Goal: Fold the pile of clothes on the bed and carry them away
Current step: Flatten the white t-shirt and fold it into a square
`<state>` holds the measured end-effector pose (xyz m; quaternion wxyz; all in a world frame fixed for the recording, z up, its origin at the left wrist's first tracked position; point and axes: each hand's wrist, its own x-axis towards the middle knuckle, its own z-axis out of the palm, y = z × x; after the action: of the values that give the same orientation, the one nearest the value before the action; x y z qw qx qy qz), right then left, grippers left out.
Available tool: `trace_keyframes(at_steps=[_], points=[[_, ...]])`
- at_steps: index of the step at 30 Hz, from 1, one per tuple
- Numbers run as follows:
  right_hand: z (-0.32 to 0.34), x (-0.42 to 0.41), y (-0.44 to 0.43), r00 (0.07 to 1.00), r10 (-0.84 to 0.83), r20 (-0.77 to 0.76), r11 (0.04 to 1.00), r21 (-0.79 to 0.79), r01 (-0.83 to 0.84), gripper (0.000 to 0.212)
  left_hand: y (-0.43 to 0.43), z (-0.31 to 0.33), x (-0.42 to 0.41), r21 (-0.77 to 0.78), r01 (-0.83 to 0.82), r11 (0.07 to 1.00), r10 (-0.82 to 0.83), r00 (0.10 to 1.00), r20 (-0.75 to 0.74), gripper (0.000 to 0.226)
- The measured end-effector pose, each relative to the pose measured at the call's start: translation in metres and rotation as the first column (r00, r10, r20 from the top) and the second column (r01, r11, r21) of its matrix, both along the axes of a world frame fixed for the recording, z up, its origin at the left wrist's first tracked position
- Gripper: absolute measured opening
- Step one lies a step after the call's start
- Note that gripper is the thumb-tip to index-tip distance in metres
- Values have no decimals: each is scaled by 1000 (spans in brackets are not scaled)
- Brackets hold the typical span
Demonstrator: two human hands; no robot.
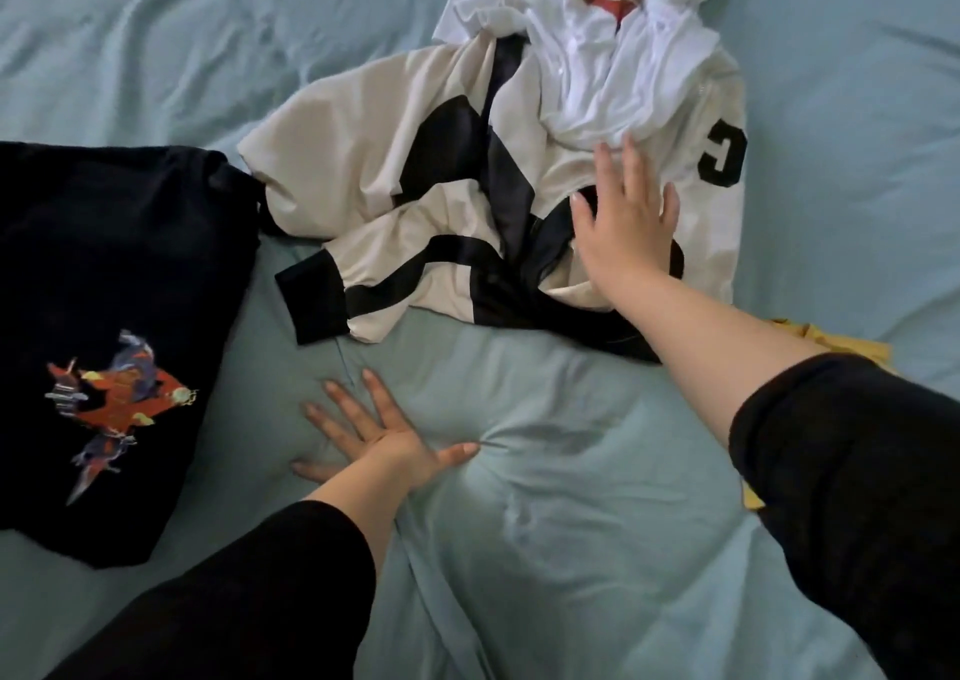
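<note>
**Both hands flat, nothing gripped**

Head view. The left hand (384, 440) lay palm-down on the pale blue bed sheet (571, 497), fingers straight and spread wide. It pressed into the sheet, which creased around the thumb, and held nothing.

The right hand (623, 227) was stretched forward with fingers straight and slightly spread, flat over the crumpled cream-and-black garment (395, 123). Its fingertips reached the lower edge of the white garment (587, 56) heaped on top, with no fabric pinched.

A dark shirt with a printed graphic (104, 264) lay flat on the left, just beside the pile. A yellow cloth (836, 344) showed partly behind the right forearm.
</note>
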<state>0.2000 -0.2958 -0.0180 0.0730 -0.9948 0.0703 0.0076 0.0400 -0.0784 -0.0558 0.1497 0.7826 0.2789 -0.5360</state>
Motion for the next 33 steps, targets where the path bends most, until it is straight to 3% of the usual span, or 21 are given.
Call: trace_keyframes(at_steps=[3,6,10,14,19,25,30,33], points=[[-7,48,-2,998,16,-68,999,-35,-19,60,-2,-4,0,24,-5,1000,5,1000,4,160],[-17,69,3,993,-91,-73,994,-71,86,63,-2,-6,0,35,2,999,-3,1000,12,161],[-19,62,3,998,-69,12,995,-71,70,27,-2,-11,-1,56,8,998,-10,999,36,161],[-18,23,19,986,45,162,996,75,-58,27,-3,-12,-2,56,8,998,-12,998,63,160],[-33,-55,41,989,128,77,983,123,-137,22,-1,-17,-4,67,33,997,-39,995,93,160],[-17,-127,59,980,110,167,938,309,-158,28,-1,-15,-10,68,29,997,-42,980,193,158],[-2,-196,59,987,122,-102,941,327,-83,31,3,10,-26,-10,65,998,-58,945,322,143],[13,-239,62,946,105,-306,961,276,-17,34,-1,42,-33,-313,-164,936,282,880,383,93]])
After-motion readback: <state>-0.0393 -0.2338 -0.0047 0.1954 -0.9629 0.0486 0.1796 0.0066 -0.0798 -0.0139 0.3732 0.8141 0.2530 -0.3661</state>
